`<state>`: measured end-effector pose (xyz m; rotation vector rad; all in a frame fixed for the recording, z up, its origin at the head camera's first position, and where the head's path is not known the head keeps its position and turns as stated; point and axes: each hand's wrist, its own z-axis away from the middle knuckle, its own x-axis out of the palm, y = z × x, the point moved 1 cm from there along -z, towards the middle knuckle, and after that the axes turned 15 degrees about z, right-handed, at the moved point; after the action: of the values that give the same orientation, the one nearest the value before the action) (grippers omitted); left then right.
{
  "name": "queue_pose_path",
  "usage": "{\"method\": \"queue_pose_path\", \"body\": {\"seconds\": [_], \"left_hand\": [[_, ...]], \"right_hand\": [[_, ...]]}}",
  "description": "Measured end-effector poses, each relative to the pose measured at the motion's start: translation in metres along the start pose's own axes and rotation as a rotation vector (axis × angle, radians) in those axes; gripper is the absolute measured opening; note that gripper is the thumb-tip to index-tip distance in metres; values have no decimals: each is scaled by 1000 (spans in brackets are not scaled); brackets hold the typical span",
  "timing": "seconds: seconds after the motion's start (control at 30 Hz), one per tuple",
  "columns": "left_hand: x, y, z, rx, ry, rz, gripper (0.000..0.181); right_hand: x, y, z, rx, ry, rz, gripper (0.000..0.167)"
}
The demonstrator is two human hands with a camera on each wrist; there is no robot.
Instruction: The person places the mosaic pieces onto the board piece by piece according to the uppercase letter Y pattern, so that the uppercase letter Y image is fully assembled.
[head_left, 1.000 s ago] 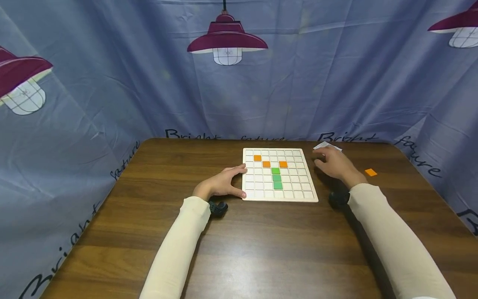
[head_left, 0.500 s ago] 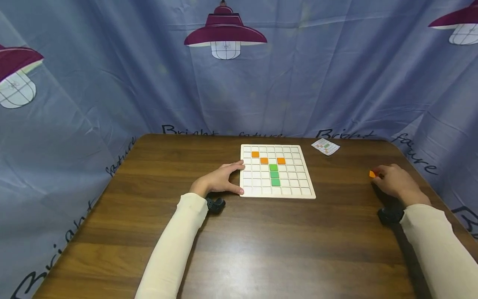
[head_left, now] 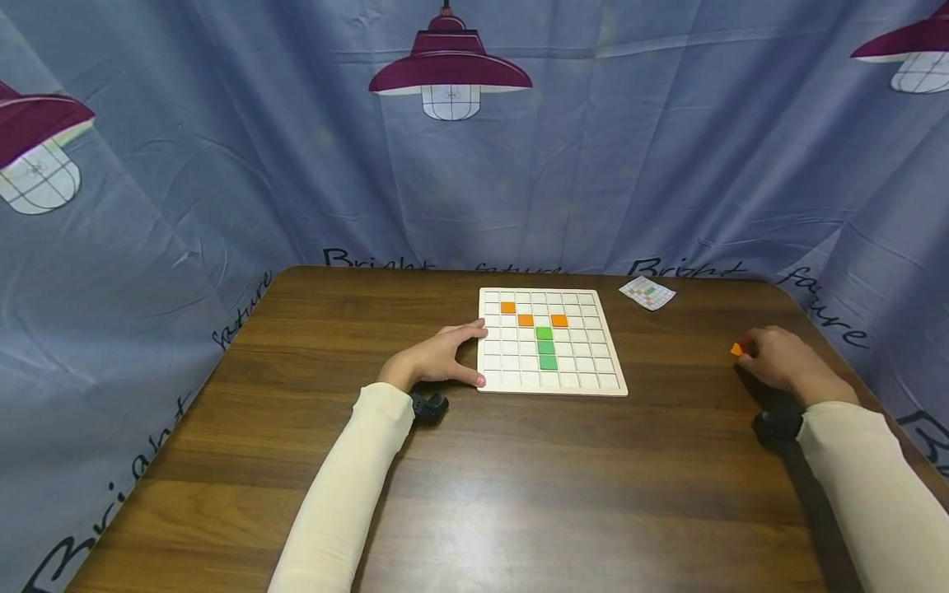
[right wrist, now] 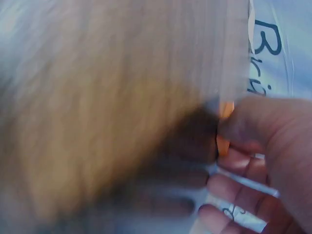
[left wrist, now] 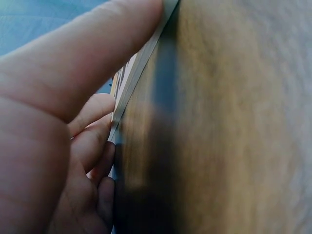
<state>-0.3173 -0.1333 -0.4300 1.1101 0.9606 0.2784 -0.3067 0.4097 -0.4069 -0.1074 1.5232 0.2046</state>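
Observation:
A pale square board marked with a grid lies on the table. Orange tiles and a column of green tiles fill some of its squares. At its left edge, my left hand touches the rim with thumb and fingers spread apart. The left wrist view has the thumb against the board's side. Well to the right, my right hand pinches an orange tile close over the table. In the right wrist view, the thumb covers part of that tile.
A small printed card with a coloured grid lies behind and right of the board, near the back edge of the brown wooden table. A blue curtain with printed lamps and lettering hangs behind.
My right hand has moved right, from beside the card to the loose orange tile, and now pinches it. The card shows fully. My left hand keeps its place at the board.

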Motion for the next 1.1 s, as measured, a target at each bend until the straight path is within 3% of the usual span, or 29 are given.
{"method": "queue_pose_path", "body": {"seconds": [0.17,0.43,0.67,0.9,1.1], "left_hand": [[-2,0,3,-10,3,-2,94],[-2,-2,5,-20,13,2,93],[2,-4,3,-27,23,20,92],[9,-4,-2,-18,13,14,93],[4,2,-1,-28,32,-1,93]], "right_hand": [[-6,-26,-23,-80,14,-13,35],[-28,-104,-75,-252,92,-34,25],[-31,-167,-113,-322,39,-33,24],[-16,-190,-128,-347,-2,-23,23],[-20,-195,-137,-334,16,6,22]]}}
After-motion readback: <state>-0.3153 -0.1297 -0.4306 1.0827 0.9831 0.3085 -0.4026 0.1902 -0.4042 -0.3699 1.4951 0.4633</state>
